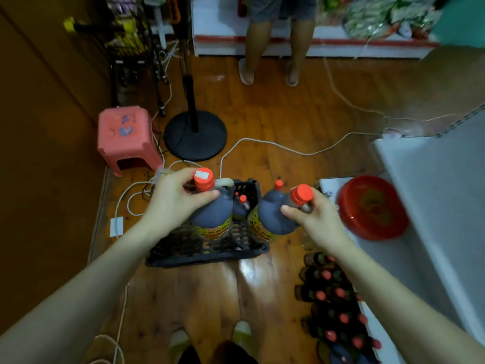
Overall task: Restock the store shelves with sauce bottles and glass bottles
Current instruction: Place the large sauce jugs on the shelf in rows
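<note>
Over a black plastic crate (210,254) on the wooden floor I hold two large dark sauce bottles with red caps and yellow labels. My left hand (174,199) grips the neck and handle of the left sauce bottle (214,215). My right hand (313,215) grips the neck of the right sauce bottle (275,216) just under its cap. A third big bottle (273,197) shows behind the right one, and smaller red-capped bottles (241,204) stand inside the crate.
Several small dark bottles with red caps (333,306) lie by a white shelf unit (435,195) at right, beside a red basin (372,207). A pink stool (127,139), a fan base (195,135) and white cables (275,145) lie ahead. Another person's legs (273,48) stand by far shelves.
</note>
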`<action>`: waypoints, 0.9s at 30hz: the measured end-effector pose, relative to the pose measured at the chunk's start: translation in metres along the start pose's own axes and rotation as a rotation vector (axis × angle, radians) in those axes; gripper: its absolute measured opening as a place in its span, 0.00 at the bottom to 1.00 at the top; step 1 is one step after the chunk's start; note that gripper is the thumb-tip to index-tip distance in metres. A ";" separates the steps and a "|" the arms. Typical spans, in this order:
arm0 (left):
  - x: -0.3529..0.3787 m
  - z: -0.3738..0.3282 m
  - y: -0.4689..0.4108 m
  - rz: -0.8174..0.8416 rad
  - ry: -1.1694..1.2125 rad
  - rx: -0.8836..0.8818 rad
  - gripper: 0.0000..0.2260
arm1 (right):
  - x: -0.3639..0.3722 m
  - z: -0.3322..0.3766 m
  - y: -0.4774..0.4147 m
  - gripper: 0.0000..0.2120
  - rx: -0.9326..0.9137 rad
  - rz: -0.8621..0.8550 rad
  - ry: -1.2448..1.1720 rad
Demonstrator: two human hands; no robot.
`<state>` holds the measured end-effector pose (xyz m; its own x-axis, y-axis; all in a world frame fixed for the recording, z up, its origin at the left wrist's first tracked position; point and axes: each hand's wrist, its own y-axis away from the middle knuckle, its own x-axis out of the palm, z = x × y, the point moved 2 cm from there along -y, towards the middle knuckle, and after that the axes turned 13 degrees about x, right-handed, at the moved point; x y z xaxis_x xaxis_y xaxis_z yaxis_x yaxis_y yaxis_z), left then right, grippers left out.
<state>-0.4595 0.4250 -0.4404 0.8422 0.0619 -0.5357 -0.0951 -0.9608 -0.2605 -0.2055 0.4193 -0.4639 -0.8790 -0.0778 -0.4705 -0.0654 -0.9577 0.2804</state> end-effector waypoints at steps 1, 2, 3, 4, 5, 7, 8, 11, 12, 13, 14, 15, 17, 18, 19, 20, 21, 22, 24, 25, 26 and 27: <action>-0.007 -0.023 -0.005 0.014 0.001 0.013 0.12 | -0.018 0.017 0.012 0.10 -0.004 -0.012 0.010; -0.013 -0.045 -0.010 0.028 0.006 0.025 0.13 | -0.036 0.032 0.023 0.10 -0.002 -0.025 0.025; -0.019 -0.066 -0.014 0.041 0.017 0.029 0.13 | -0.054 0.046 0.036 0.10 0.003 -0.043 0.036; -0.025 -0.086 -0.019 0.052 0.030 0.033 0.12 | -0.071 0.060 0.047 0.11 0.010 -0.067 0.046; -0.029 -0.105 -0.023 0.060 0.043 0.045 0.11 | -0.089 0.073 0.059 0.12 0.014 -0.093 0.061; -0.036 -0.142 -0.032 0.087 0.060 0.083 0.10 | -0.120 0.095 0.084 0.13 0.014 -0.143 0.090; -0.038 -0.159 -0.036 0.098 0.070 0.109 0.09 | -0.135 0.105 0.097 0.13 0.013 -0.170 0.095; -0.045 -0.213 -0.050 0.131 0.111 0.190 0.10 | -0.175 0.130 0.139 0.12 0.014 -0.271 0.125; -0.046 -0.231 -0.054 0.155 0.123 0.218 0.09 | -0.187 0.137 0.154 0.12 0.026 -0.310 0.119; -0.045 -0.248 -0.057 0.184 0.137 0.248 0.09 | -0.199 0.143 0.170 0.12 0.041 -0.347 0.103; -0.044 -0.265 -0.060 0.210 0.151 0.279 0.08 | -0.210 0.148 0.185 0.11 0.056 -0.384 0.087; -0.043 -0.282 -0.062 0.233 0.163 0.311 0.08 | -0.221 0.153 0.201 0.11 0.067 -0.419 0.073; -0.037 -0.313 -0.065 0.276 0.178 0.382 0.09 | -0.242 0.158 0.232 0.11 0.077 -0.489 0.047; -0.033 -0.328 -0.065 0.297 0.183 0.418 0.09 | -0.253 0.160 0.248 0.11 0.082 -0.527 0.039; -0.028 -0.343 -0.066 0.320 0.188 0.448 0.10 | -0.263 0.160 0.263 0.11 0.094 -0.562 0.039; -0.021 -0.359 -0.066 0.347 0.193 0.474 0.10 | -0.274 0.159 0.277 0.11 0.109 -0.590 0.040; -0.014 -0.373 -0.065 0.377 0.199 0.498 0.10 | -0.283 0.157 0.292 0.11 0.124 -0.611 0.038; -0.005 -0.388 -0.065 0.407 0.207 0.524 0.09 | -0.293 0.154 0.306 0.11 0.137 -0.631 0.032; 0.014 -0.417 -0.062 0.462 0.226 0.578 0.08 | -0.314 0.146 0.332 0.12 0.164 -0.681 0.031; 0.025 -0.432 -0.059 0.488 0.242 0.600 0.08 | -0.325 0.142 0.344 0.12 0.175 -0.706 0.038; 0.037 -0.447 -0.056 0.515 0.259 0.617 0.08 | -0.337 0.137 0.356 0.11 0.184 -0.728 0.044; 0.050 -0.461 -0.054 0.542 0.274 0.630 0.08 | -0.349 0.131 0.367 0.09 0.196 -0.746 0.037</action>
<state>-0.1680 0.3551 -0.0827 0.6863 -0.5049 -0.5235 -0.7267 -0.5060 -0.4647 0.0154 0.1315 -0.0873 -0.5527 0.5567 -0.6202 -0.7201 -0.6936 0.0192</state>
